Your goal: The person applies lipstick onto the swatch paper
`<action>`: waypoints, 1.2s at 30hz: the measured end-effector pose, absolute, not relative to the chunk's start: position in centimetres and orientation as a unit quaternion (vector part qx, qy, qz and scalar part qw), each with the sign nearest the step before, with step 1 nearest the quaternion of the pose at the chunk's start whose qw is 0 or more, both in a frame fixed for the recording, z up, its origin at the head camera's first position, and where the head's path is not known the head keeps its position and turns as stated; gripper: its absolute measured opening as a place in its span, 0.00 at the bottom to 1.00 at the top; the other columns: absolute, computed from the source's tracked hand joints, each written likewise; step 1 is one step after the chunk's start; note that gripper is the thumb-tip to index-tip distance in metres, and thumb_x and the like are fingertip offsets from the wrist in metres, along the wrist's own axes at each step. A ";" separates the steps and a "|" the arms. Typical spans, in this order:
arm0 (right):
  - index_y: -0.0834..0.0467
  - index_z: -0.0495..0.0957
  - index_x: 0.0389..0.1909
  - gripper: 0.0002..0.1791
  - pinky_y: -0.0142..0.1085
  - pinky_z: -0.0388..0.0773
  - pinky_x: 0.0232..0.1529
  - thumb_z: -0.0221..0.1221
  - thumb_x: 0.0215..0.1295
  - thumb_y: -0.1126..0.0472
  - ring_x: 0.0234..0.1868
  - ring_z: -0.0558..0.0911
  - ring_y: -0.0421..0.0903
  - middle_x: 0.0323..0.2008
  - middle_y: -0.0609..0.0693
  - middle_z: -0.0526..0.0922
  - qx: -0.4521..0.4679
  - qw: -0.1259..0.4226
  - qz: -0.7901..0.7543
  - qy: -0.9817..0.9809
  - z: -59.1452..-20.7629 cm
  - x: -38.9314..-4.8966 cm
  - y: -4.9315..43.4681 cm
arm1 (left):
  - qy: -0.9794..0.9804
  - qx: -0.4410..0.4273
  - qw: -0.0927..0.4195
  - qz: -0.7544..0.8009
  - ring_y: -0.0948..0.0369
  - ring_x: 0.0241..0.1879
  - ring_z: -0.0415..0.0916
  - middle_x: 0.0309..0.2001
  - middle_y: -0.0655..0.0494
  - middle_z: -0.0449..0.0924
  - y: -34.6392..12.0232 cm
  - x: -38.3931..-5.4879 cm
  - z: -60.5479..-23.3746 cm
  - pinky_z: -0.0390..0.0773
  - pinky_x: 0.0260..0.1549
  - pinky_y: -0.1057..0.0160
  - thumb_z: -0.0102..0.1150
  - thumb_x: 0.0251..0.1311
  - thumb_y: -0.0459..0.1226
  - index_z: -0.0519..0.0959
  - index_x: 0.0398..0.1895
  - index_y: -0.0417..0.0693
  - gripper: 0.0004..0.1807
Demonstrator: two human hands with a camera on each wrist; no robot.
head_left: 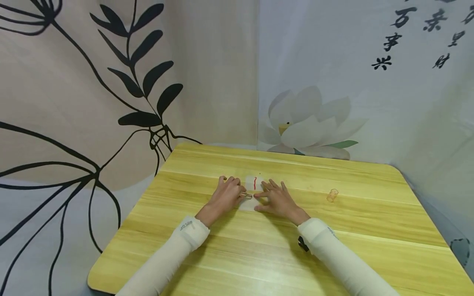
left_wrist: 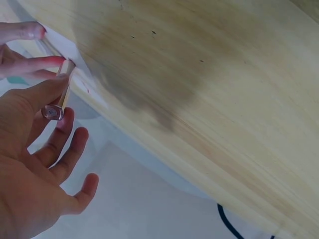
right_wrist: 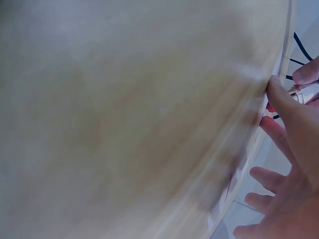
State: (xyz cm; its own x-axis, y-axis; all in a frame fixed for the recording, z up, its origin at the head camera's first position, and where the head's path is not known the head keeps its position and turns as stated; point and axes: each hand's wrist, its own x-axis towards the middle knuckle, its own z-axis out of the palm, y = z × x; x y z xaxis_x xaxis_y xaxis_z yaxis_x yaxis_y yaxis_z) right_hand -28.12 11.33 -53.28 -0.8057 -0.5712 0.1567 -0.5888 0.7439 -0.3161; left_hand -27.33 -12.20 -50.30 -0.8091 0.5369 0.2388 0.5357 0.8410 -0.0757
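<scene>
A white sheet of paper lies on the wooden table, with a wavy red stroke near its far edge. My left hand pinches a slim, shiny lipstick between thumb and index finger. Its tip points right, down at the paper. In the left wrist view the lipstick shows a clear, squarish end, and the other fingers stand apart from it. Across from it, my right hand rests on the paper with fingers spread, its index fingertip right by the lipstick's tip. Red shows at the right fingertips.
A small, clear, orange-tinted cap-like piece lies on the table to the right of the hands. Behind the table's far edge hangs a printed cloth with plants and a white flower.
</scene>
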 end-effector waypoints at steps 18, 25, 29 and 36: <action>0.49 0.86 0.60 0.27 0.75 0.45 0.70 0.70 0.64 0.41 0.78 0.57 0.71 0.74 0.66 0.66 0.306 0.015 0.190 -0.933 -53.1 -27.7 11.2 | -0.954 -0.280 0.108 -0.001 0.56 0.49 0.79 0.45 0.58 0.83 -12.1 -26.3 -50.0 0.66 0.64 0.39 0.76 0.59 0.44 0.91 0.45 0.57 0.11; 0.52 0.86 0.60 0.28 0.76 0.47 0.69 0.70 0.64 0.41 0.77 0.59 0.72 0.73 0.68 0.67 0.310 0.028 0.187 -0.932 -53.2 -27.8 11.2 | -0.951 -0.286 0.116 0.003 0.57 0.49 0.79 0.45 0.59 0.83 -12.2 -26.3 -50.0 0.67 0.63 0.40 0.75 0.61 0.46 0.91 0.45 0.59 0.11; 0.51 0.86 0.60 0.28 0.76 0.47 0.69 0.70 0.64 0.41 0.77 0.59 0.71 0.73 0.67 0.67 0.311 0.027 0.184 -0.932 -53.2 -27.8 11.2 | -0.951 -0.286 0.118 0.012 0.57 0.49 0.79 0.45 0.60 0.83 -12.2 -26.3 -50.0 0.67 0.63 0.40 0.75 0.61 0.47 0.91 0.46 0.60 0.11; 0.50 0.86 0.60 0.27 0.75 0.45 0.70 0.70 0.64 0.41 0.77 0.57 0.72 0.74 0.67 0.66 0.306 0.020 0.190 -0.933 -53.0 -27.8 11.3 | -0.951 -0.286 0.117 0.018 0.57 0.49 0.79 0.44 0.60 0.83 -12.0 -26.1 -49.9 0.67 0.64 0.40 0.77 0.59 0.45 0.91 0.44 0.60 0.11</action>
